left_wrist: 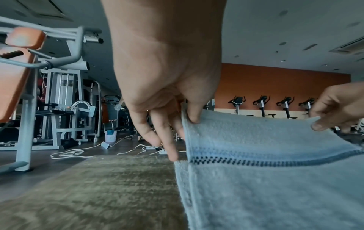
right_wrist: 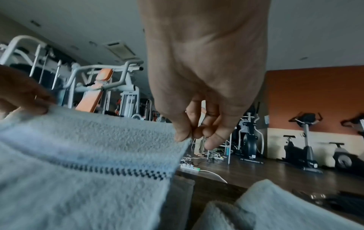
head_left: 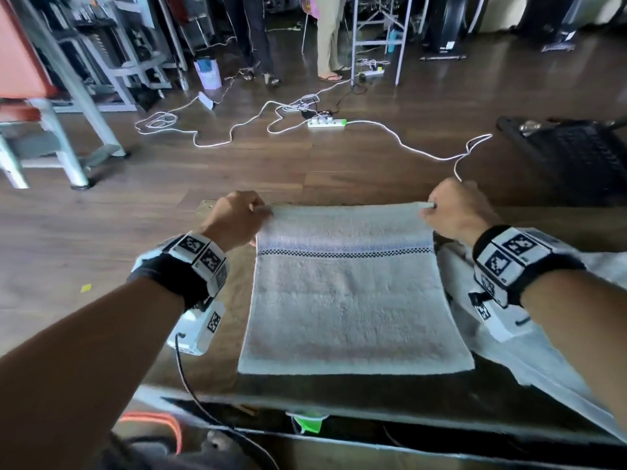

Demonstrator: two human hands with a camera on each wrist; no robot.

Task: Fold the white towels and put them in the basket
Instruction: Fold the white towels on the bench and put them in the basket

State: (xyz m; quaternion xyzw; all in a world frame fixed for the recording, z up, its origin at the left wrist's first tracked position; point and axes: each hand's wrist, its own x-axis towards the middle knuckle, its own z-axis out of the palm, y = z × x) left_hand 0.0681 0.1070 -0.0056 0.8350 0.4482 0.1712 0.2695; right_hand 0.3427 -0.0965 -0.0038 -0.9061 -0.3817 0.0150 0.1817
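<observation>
A white towel (head_left: 353,300) with a dark checked stripe lies spread on the table (head_left: 234,293), its near edge flat. My left hand (head_left: 237,215) pinches the far left corner and my right hand (head_left: 451,212) pinches the far right corner, lifting the far edge slightly. In the left wrist view the left hand (left_wrist: 187,119) holds the towel (left_wrist: 265,186) between thumb and finger. In the right wrist view the right hand (right_wrist: 189,135) pinches the towel (right_wrist: 88,155) edge. A black basket (head_left: 576,154) stands on the floor at far right.
More white towel fabric (head_left: 529,351) lies on the table to the right, also seen as fabric (right_wrist: 275,207). White cables and a power strip (head_left: 325,123) cross the wooden floor beyond. Gym machines (head_left: 51,96) stand at left; people's legs (head_left: 329,39) at back.
</observation>
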